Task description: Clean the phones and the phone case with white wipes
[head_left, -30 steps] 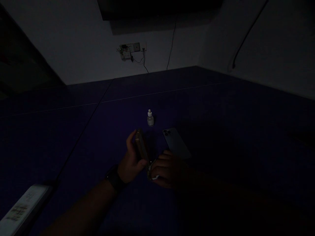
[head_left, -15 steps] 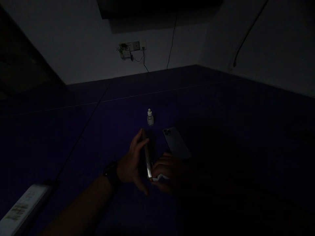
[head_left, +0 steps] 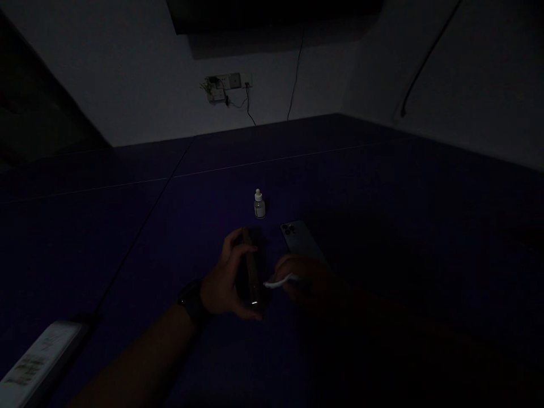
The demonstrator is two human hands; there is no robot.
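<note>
My left hand point(head_left: 225, 280), with a dark watch on its wrist, holds a slim object with a shiny edge point(head_left: 251, 269) on its side; it looks like a phone, but the dimness hides its faces. To the right, my right hand point(head_left: 297, 272) pinches a small white cloth or tissue point(head_left: 278, 281), which is a little apart from that edge. A phone point(head_left: 302, 238) lies back up under and beyond my right hand, its camera lenses at the far corner. Farther off stands a small dropper bottle point(head_left: 259, 208) with a white cap.
A white box point(head_left: 40, 360) with markings lies at the lower left of the dark purple table point(head_left: 204, 198). A seam runs across the table. On the far wall are sockets with plugs and cables point(head_left: 229, 82), below a dark screen point(head_left: 276, 14).
My right hand has drawn the white cloth up and away from the near end of the slim object. My left hand has tightened, its thumb now at the near end.
</note>
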